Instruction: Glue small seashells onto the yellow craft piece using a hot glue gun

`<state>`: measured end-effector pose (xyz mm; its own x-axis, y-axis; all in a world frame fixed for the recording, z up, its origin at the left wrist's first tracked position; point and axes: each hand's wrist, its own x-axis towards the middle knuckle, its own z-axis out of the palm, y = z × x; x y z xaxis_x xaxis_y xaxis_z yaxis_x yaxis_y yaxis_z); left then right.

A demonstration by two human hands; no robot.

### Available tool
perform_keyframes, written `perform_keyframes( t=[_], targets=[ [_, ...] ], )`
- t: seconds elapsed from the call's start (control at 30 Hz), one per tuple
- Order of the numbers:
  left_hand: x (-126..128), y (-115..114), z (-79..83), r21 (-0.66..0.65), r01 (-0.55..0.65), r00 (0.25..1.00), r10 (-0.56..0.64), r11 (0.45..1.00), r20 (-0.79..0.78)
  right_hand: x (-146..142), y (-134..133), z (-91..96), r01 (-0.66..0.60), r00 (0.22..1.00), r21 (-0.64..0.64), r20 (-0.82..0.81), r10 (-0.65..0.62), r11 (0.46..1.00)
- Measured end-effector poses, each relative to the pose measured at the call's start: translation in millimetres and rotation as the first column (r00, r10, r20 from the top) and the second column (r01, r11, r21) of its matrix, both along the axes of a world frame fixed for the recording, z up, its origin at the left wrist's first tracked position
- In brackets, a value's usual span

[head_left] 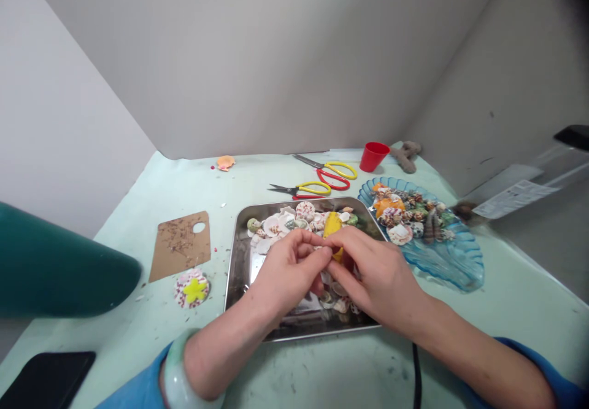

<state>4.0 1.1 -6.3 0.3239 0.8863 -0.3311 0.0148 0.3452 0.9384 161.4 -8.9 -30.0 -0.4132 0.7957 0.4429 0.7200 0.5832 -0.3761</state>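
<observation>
My left hand (288,271) and my right hand (377,277) meet over a metal tray (239,268) of several seashells (294,219). Both are closed in a pinch on a yellow shell-like piece (332,228), fingertips touching at its lower edge. The piece is held upright just above the shells in the tray. A pale bangle (177,372) sits on my left wrist, and blue sleeves cover both forearms.
A blue glass dish (453,262) with several shells lies right of the tray. Two pairs of scissors (322,179), a red cup (373,156), a brown card (180,244), a shell flower (192,288), a dark phone (46,379) and a teal object (55,268) lie around.
</observation>
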Motion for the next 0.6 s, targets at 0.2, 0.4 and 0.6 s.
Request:
perform_keyframes(
  t=[0.2, 0.4, 0.6],
  targets=[
    [0.1, -0.5, -1.8, 0.007, 0.020, 1.000, -0.020, 1.000, -0.017, 0.5, -0.6, -0.1, 0.000, 1.000, 0.012, 0.001, 0.000, 1.000],
    [0.6, 0.7, -2.2, 0.003, 0.021, 0.998, -0.021, 1.000, -0.067, -0.2, -0.6, -0.2, 0.006, 1.000, 0.014, 0.014, -0.006, 1.000],
    [0.8, 0.8, 0.6, 0.004, 0.018, 0.995, -0.017, 1.000, -0.098, -1.0, 0.5, 0.7, 0.002, 1.000, 0.018, 0.003, -0.002, 1.000]
  ],
)
